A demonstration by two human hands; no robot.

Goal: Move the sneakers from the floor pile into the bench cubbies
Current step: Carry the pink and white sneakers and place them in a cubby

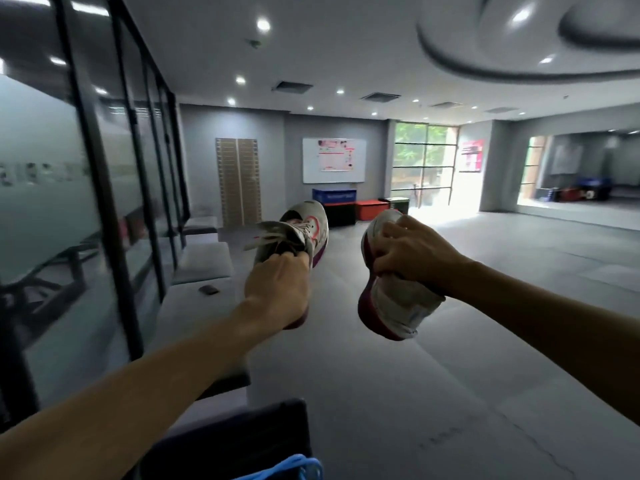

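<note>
Nearest the lens, a blue strap lies on a dark bag at the bottom edge, and beyond it both bare arms reach out with 2 sneakers held off the floor. Left hand grips the left sneaker at its laces, toe pointing away, while the right hand wraps its fingers round the right sneaker, tipping its maroon sole leftward; carrying 1 in each hand likely saves a trip. Grey bench runs along the glass wall with a small dark item on top, but its cubbies are not visible, so their contents cannot be told
</note>
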